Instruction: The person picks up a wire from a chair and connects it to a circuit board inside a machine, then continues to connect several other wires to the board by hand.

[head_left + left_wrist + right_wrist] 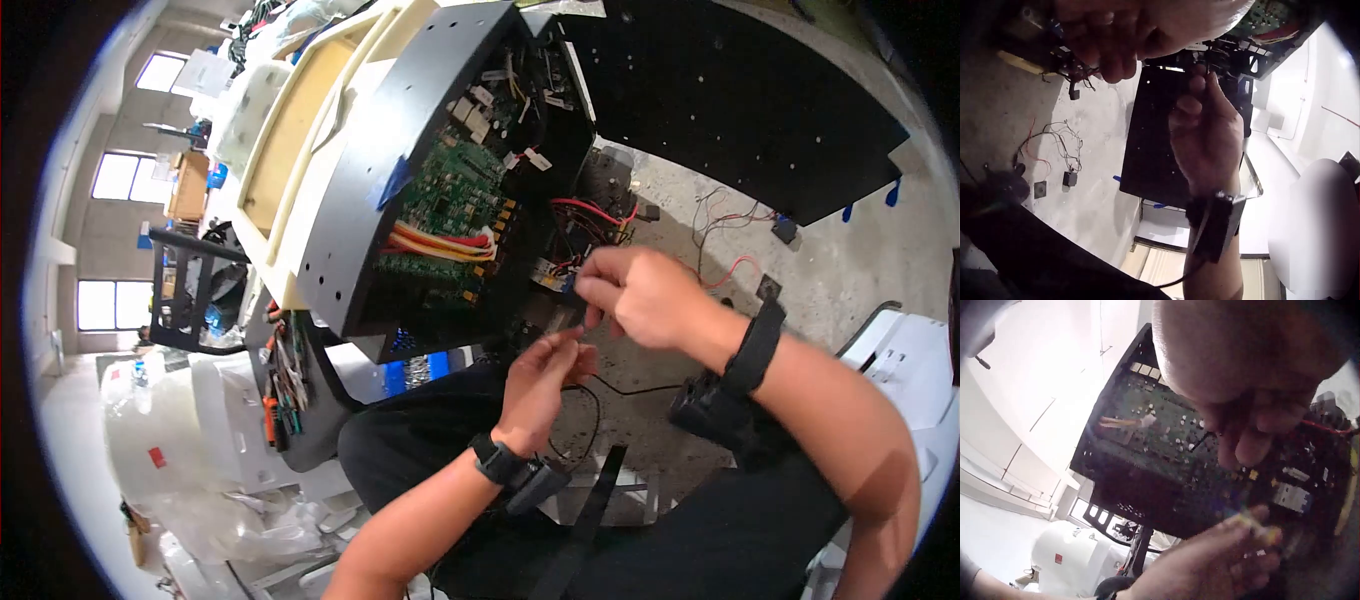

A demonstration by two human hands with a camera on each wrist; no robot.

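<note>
My left hand is raised below the right one, thumb and forefinger pinching a small pale piece with a yellowish glint. My right hand has its fingers curled just above, and in the left wrist view it pinches a thin dark stick-like thing. The right wrist view shows that thin dark stick jutting from the fingers. I cannot tell exactly what these two pieces are. Both hands are beside an open black housing, which holds a green circuit board with red, yellow and white wires.
A large black panel stands out at the upper right. Loose wires with a small black block lie on the concrete floor. Several hand tools hang at the left. A black cable runs below the hands.
</note>
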